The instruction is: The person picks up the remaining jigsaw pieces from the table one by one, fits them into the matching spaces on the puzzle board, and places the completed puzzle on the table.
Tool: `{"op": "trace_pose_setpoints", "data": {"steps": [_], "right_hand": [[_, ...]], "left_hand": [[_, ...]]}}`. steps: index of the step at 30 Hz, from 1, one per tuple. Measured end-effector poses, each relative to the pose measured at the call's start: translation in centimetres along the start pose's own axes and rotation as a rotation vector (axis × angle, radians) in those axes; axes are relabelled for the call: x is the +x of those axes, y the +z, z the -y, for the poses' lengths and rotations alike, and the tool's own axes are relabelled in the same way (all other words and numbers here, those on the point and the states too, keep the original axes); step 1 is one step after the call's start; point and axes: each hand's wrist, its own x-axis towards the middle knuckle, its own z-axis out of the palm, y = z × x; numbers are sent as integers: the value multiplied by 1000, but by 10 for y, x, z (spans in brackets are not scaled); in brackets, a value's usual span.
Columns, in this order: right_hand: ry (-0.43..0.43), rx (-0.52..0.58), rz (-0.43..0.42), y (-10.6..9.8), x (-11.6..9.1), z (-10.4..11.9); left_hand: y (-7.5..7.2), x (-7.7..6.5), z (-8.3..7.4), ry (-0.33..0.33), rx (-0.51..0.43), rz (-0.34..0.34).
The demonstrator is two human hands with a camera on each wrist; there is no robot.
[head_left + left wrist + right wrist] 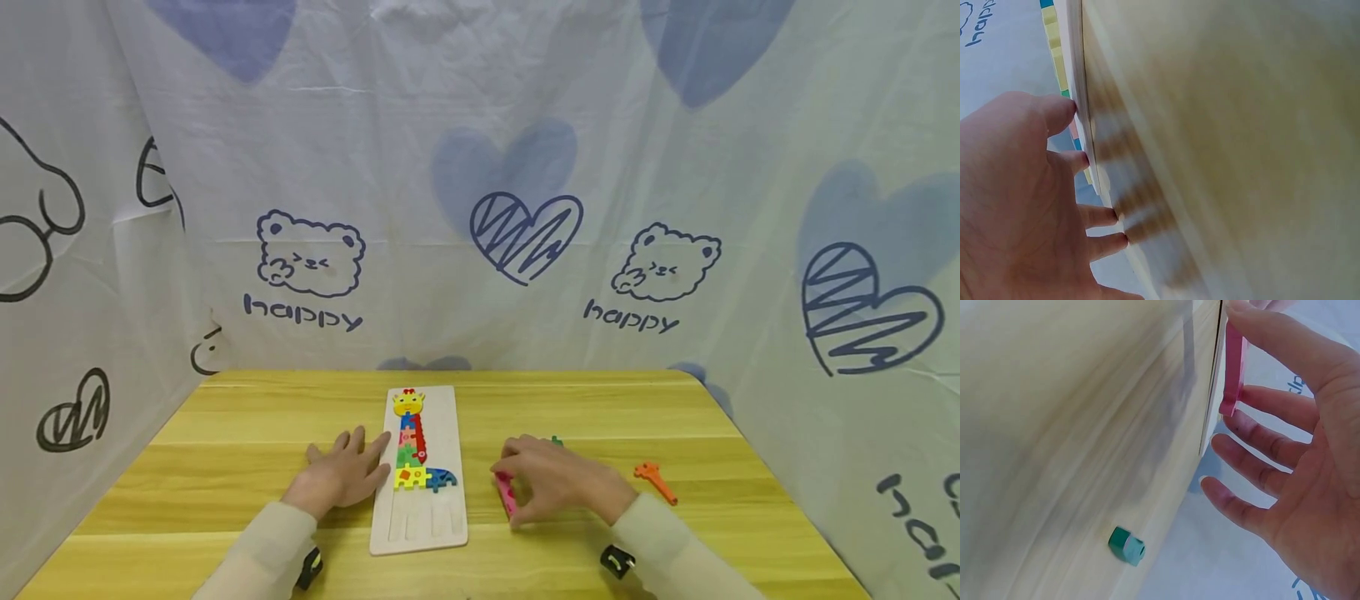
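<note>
A pale wooden puzzle board [442,425] lies on the table, holding a colourful giraffe: a yellow head [408,403], a neck of several pieces, and a yellow and a blue piece below. Several bare leg-shaped slots show at its near end. My left hand [337,475] rests at the board's left edge, fingers spread, thumb and index fingertips touching it. To the right of the board, my right hand [555,477] pinches a long pink puzzle piece [1233,365] by its ends between thumb and fingers. In the right wrist view, its other fingers extend loosely.
Beyond the right hand, a small green piece [1126,545] lies on the wooden table [247,433], mostly hidden in the head view. An orange puzzle piece [657,482] lies farther right. A white printed cloth [405,167] hangs behind the table and along both sides.
</note>
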Motion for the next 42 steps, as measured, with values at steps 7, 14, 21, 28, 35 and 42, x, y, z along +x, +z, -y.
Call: {"op": "trace_pose_setpoints", "data": {"steps": [7,14,21,28,35,42], "right_hand": [[-18,1,-1,-1,9,7],[-20,-9,17,-2,22,15],[-47,-26,4,-3,35,27],[-39,-45,4,-2,48,40],[-22,-52,8,1,59,48],[18,-62,33,3,70,58]], "left_hand": [[2,1,1,8,0,-4],[1,0,1,3,-29,6],[1,0,1,1,-35,10],[0,1,1,-6,-31,23],[1,2,1,3,-34,9],[2,4,2,8,-31,14]]}}
